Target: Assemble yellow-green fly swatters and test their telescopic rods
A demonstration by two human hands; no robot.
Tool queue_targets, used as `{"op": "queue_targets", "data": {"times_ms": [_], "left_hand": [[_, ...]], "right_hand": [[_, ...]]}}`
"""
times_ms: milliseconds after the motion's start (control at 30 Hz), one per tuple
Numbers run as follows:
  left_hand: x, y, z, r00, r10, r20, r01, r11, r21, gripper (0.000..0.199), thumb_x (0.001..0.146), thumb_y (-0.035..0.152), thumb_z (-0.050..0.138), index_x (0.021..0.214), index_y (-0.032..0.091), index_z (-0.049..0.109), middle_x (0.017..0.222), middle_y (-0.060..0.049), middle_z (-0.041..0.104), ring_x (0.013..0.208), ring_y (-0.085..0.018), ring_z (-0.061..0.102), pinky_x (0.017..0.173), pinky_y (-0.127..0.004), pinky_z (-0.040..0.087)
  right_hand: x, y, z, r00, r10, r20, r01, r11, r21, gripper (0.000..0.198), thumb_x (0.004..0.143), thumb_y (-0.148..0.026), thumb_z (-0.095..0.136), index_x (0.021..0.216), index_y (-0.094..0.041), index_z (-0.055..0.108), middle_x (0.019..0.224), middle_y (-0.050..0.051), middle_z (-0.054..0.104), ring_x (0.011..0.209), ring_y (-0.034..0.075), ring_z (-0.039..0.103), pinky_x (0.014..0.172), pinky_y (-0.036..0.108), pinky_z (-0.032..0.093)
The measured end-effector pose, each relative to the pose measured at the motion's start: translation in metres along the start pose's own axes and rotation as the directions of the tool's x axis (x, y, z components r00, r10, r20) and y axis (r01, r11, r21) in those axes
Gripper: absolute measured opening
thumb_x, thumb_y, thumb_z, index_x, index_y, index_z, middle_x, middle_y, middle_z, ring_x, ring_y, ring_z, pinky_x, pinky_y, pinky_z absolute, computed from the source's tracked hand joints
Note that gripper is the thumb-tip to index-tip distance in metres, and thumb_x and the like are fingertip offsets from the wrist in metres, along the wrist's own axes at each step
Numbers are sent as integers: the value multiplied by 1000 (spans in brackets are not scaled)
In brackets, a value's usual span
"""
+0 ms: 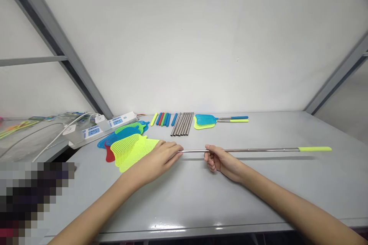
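A drawn-out telescopic metal rod (pixel 270 149) with a yellow-green grip (pixel 314 149) at its right end lies level across my front, just above the table. My right hand (pixel 220 160) is closed around the rod near its left part, thumb on top. My left hand (pixel 165 157) is closed at the rod's left end, beside a yellow-green fly swatter head (pixel 135 157). Its fingers cover the spot where rod and head come together, so I cannot tell whether they are joined. Under and behind that head lie blue (pixel 122 138), red (pixel 109 154) and green swatter heads.
Several short metal rods (pixel 182 124) lie at the back, with coloured grips (pixel 163 119) left of them. Two whole fly swatters (pixel 205 120) lie to their right. A white power strip (pixel 110 126) with plugs and cables borders the left side. The grey table (pixel 201 206) meets a white wall.
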State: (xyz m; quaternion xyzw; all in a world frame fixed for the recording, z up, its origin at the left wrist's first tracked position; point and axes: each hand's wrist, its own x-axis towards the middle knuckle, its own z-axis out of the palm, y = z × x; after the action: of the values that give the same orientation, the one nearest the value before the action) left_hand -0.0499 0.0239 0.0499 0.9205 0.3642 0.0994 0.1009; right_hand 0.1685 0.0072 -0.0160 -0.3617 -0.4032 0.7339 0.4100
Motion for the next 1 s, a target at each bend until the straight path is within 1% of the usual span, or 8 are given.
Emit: {"op": "queue_targets", "data": {"times_ms": [133,267,367,467,567,667,733,1000], "left_hand": [[1,-12,6,997,-67,38,67,998,13,33,85,37,23,70,19,46,64,0,49,67,-15,45,62,-26,33],[2,-19,14,997,-61,-43,62,998,19,32,85,35,24,68,19,44,63,0,48,63,-15,43,61,-27,31],[3,-22,19,996,-68,-61,69,998,10,31,85,35,24,69,19,45,63,0,48,64,-15,42,60,-27,30],[1,-20,19,995,-67,-67,67,998,-9,31,85,34,24,68,19,45,64,0,48,65,-16,42,59,-26,30],[-4,-15,16,996,-43,-81,44,999,7,30,85,33,25,67,19,44,62,0,49,63,-15,42,58,-27,28],[-9,-10,13,996,7,-86,-4,999,33,29,85,31,26,67,18,44,62,0,50,61,-14,41,59,-27,28],[-12,-5,13,997,38,-70,-35,998,47,29,85,29,25,67,18,45,63,0,51,59,-14,41,60,-28,28],[-27,9,18,997,13,72,-16,999,48,30,85,26,26,67,19,49,57,-1,50,58,-15,46,55,-25,30]], "right_hand": [[-4,-4,3,998,16,67,-18,999,31,37,77,-44,42,68,-12,57,49,-3,42,42,5,38,44,19,29],[-14,-13,9,956,72,286,-50,995,-85,39,78,-43,41,72,-10,59,50,-1,46,42,7,42,43,20,31],[-22,-28,14,951,-42,307,116,967,-227,34,80,-37,41,71,-10,60,53,1,51,52,10,48,56,26,38],[-28,-47,15,942,-301,150,333,776,-535,23,76,-34,48,80,-16,61,79,6,58,78,16,51,72,30,37],[-31,-61,6,916,-396,64,302,575,-760,26,74,-35,50,94,-23,59,100,6,54,93,20,45,72,30,37],[-32,-64,-6,985,-87,148,171,543,-822,27,75,-37,48,88,-19,62,75,4,57,67,15,49,58,25,38],[-33,-61,-12,957,225,183,0,630,-777,31,77,-38,45,91,-16,61,64,2,53,50,8,43,45,21,33],[-29,-36,-19,824,522,222,-327,757,-566,31,74,-38,49,85,-11,61,50,-6,30,37,2,19,34,18,11]]}}
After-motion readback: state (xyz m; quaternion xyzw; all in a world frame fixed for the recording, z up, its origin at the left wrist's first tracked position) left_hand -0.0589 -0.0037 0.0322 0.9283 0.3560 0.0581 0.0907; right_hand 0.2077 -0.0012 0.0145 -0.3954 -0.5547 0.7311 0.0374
